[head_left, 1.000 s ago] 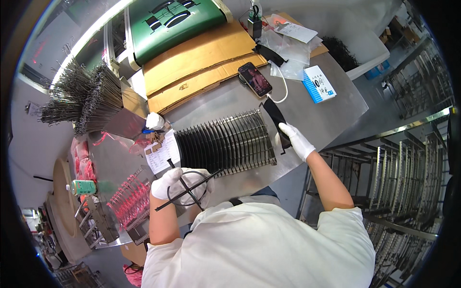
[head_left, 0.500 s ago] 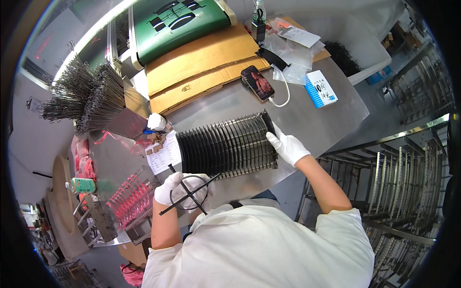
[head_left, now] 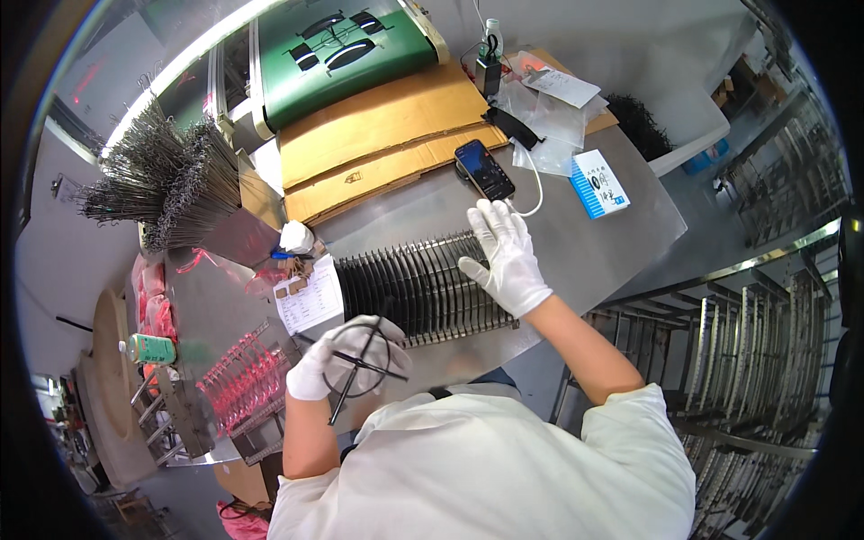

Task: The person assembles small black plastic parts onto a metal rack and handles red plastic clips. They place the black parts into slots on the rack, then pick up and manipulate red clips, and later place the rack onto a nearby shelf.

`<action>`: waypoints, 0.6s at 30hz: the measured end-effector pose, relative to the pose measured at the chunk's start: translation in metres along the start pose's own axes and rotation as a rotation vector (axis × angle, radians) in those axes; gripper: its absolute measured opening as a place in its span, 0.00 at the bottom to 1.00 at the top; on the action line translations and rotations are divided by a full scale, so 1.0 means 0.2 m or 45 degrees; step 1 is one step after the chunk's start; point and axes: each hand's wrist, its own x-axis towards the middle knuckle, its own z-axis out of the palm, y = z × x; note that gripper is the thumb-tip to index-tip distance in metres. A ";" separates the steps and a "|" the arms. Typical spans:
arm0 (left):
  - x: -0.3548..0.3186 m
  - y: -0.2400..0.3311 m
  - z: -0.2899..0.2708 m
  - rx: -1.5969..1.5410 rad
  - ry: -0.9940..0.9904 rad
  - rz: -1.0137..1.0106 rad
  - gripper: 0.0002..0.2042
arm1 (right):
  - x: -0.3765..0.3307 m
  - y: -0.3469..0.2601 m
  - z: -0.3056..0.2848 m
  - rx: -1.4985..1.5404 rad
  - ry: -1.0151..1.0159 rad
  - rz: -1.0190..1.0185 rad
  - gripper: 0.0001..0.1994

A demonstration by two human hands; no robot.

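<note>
Head view: one black ring-and-cross frame [head_left: 361, 364], held in the left hand [head_left: 315, 367]; best kept lightly pinched, clear of the slotted rack [head_left: 409, 288]. Rack: set on the desk [head_left: 616, 238], between and beyond the hands. Right hand [head_left: 507, 258]: spread wide, empty, over the rack's right end; dark strip, gripped there earlier, no longer seen in it.

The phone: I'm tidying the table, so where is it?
In the head view, the phone is above and right of centre, beside the cardboard, just beyond the right hand.
</note>
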 end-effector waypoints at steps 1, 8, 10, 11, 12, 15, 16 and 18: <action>0.00 0.01 0.05 -0.076 0.122 0.068 0.57 | 0.03 -0.07 -0.11 0.188 0.045 -0.030 0.38; 0.06 -0.11 0.05 -0.217 0.147 0.098 0.49 | -0.01 -0.45 -0.43 1.646 -0.768 0.195 0.10; 0.06 -0.06 0.13 -0.162 0.093 0.141 0.49 | 0.03 -0.42 -0.48 1.562 -1.158 0.426 0.09; 0.07 -0.07 0.14 -0.139 0.087 0.211 0.49 | 0.03 -0.39 -0.45 1.522 -1.229 0.510 0.08; 0.08 -0.06 0.14 -0.089 0.100 0.201 0.50 | 0.01 -0.38 -0.43 1.579 -1.144 0.421 0.09; 0.15 -0.02 0.16 0.348 0.216 0.443 0.49 | -0.06 -0.40 -0.40 1.614 -0.904 0.150 0.09; 0.15 -0.05 0.20 0.078 0.273 0.518 0.47 | -0.06 -0.40 -0.40 1.538 -0.887 0.056 0.09; 0.16 0.03 0.18 0.582 0.209 0.530 0.43 | -0.04 -0.39 -0.42 1.384 -0.850 -0.130 0.08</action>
